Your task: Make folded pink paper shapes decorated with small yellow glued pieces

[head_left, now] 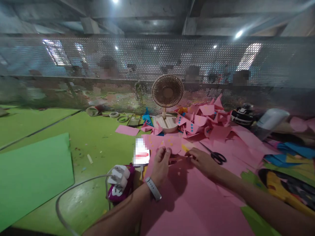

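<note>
My left hand (160,165), with a pale watch strap (153,189) at the wrist, pinches a pink paper piece (173,144) dotted with small yellow marks. To its right, my right hand (199,161) has its fingers curled together close to a small yellow piece (186,147); what lies between the fingertips is hidden. Large pink sheets (204,206) spread beneath both hands. Black-handled scissors (216,156) rest on the pink paper just beyond my right forearm. A lit phone-like screen (141,154), partly blurred out, is left of my left hand.
A small fan (167,91) stands ahead, beside a heap of folded pink paper pieces (209,118). Tape rolls (93,111) lie farther left. A purple power strip (120,191) with a white plug and cable sits by my left forearm. Perforated mesh (137,55) closes the table's far side.
</note>
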Demonstrator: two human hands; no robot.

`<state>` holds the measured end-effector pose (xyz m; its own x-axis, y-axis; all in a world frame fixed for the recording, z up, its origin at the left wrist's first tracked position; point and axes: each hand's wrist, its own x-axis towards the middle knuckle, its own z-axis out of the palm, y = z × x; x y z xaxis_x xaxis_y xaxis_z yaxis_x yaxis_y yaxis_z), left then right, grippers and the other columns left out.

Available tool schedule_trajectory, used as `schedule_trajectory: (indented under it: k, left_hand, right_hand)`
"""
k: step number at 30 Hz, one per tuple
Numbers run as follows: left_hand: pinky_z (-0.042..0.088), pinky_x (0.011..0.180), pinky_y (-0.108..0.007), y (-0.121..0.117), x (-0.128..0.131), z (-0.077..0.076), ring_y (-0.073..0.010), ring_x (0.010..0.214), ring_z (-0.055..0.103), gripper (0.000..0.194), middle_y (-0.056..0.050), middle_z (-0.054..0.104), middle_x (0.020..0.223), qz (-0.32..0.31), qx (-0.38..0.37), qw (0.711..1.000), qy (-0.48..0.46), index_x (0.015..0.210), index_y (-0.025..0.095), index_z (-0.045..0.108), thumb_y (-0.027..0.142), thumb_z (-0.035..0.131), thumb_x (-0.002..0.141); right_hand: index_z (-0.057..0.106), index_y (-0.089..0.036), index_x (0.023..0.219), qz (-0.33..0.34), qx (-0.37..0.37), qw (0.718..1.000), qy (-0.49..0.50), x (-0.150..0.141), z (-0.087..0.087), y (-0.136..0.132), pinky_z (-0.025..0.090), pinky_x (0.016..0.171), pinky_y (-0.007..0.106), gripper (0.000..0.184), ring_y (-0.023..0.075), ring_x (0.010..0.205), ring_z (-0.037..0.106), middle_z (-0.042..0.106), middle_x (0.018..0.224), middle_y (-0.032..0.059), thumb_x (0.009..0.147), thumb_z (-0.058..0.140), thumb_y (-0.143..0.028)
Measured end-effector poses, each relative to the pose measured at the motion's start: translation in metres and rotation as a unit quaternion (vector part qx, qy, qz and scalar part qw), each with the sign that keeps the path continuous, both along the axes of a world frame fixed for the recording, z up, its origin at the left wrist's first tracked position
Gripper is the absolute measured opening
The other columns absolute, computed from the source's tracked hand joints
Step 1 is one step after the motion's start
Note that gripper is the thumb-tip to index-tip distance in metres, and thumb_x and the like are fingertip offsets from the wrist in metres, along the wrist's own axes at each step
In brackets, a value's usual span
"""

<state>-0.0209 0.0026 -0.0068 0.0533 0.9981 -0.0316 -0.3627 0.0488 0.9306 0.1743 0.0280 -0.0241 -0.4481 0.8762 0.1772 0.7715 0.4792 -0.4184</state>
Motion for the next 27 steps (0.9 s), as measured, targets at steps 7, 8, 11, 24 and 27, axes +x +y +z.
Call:
schedule_trajectory:
  k: [7,8,11,24,27]
  left_hand:
    - [0.048,0.055,-0.024,-0.001,0.002,0.000,-0.0134,0.060,0.061,0.022,0.003,0.058,0.065,-0.008,-0.012,1.000,0.002,0.071,0.022,0.049,0.040,0.059,0.073]
    - [0.048,0.056,-0.024,-0.001,0.002,-0.001,-0.0137,0.061,0.061,0.022,0.003,0.058,0.066,-0.006,-0.013,1.000,0.001,0.071,0.021,0.049,0.041,0.060,0.072]
    - [0.050,0.059,-0.026,-0.001,0.002,-0.002,-0.0156,0.066,0.063,0.024,0.002,0.060,0.068,-0.009,-0.012,1.000,-0.003,0.073,0.021,0.050,0.042,0.061,0.072]
    - [0.045,0.050,-0.022,-0.003,0.005,-0.003,-0.0120,0.053,0.058,0.029,0.004,0.056,0.062,-0.002,-0.006,1.000,-0.020,0.071,0.020,0.049,0.045,0.063,0.068]
    - [0.046,0.052,-0.023,-0.002,0.005,-0.005,-0.0122,0.054,0.058,0.029,0.004,0.055,0.062,-0.009,0.001,1.000,-0.022,0.071,0.019,0.048,0.044,0.063,0.070]
  right_hand:
    - [0.057,-0.020,0.097,-0.018,-0.009,1.000,-0.002,-0.002,-0.015,0.004,0.039,0.070,0.027,0.028,0.0170,0.082,0.055,0.057,0.092,0.0045,0.075,0.043,-0.011]
    - [0.057,-0.020,0.096,-0.015,-0.009,1.000,-0.007,-0.002,-0.016,0.004,0.039,0.072,0.027,0.029,0.0172,0.084,0.054,0.057,0.092,0.0046,0.073,0.043,-0.009]
    - [0.058,-0.019,0.092,-0.009,-0.012,1.000,-0.017,-0.004,-0.017,0.003,0.038,0.073,0.027,0.030,0.0170,0.082,0.053,0.055,0.091,0.0046,0.069,0.043,-0.006]
    - [0.059,-0.019,0.087,-0.003,-0.020,1.000,0.005,-0.005,-0.025,0.004,0.037,0.074,0.026,0.027,0.0163,0.083,0.052,0.054,0.089,0.0047,0.071,0.042,-0.006]
    - [0.058,-0.020,0.089,-0.006,-0.020,1.000,0.006,-0.005,-0.024,0.003,0.037,0.074,0.026,0.027,0.0162,0.083,0.052,0.055,0.090,0.0043,0.073,0.041,-0.007]
